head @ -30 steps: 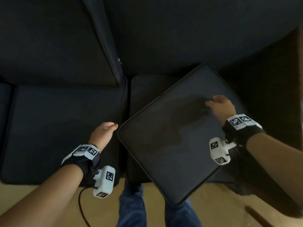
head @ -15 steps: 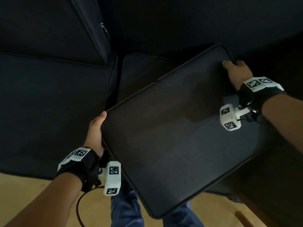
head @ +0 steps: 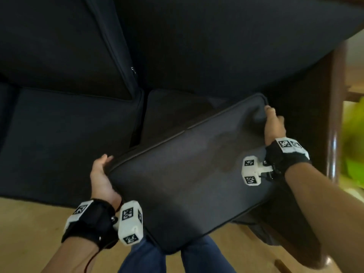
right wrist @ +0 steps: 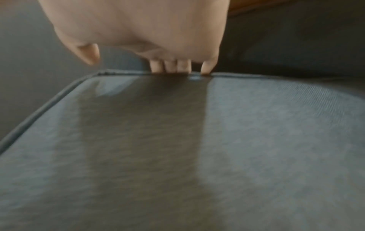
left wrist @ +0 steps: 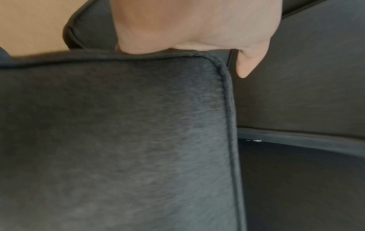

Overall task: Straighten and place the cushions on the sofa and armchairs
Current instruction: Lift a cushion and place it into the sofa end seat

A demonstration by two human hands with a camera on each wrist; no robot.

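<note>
A large, flat, dark grey cushion [head: 187,186] with piped edges and rounded corners fills the lower middle of the head view, tilted so one corner points to the bottom of the frame. It is held above the right end of the dark sofa [head: 65,134], partly over a seat cushion [head: 169,111] that lies on the sofa.

The left hand [head: 101,180] grips the cushion's left corner at lower left, and the right hand [head: 273,125] grips the far corner at centre right; both are clamped on its edge. The left wrist view shows the left hand [left wrist: 195,26] curled over the piped corner of the cushion [left wrist: 118,140], with a fingertip hooked behind it. The right wrist view shows what the head view hides: four fingertips [right wrist: 169,66] of the right hand [right wrist: 138,26] wrapped over the cushion [right wrist: 177,148] rim, thumb apart.

Two back cushions [head: 59,46] stand against the sofa in the upper frame. A wooden frame post [head: 334,115] rises at right, and the floor [head: 29,233] and the person's blue trouser legs [head: 145,257] show at the bottom.
</note>
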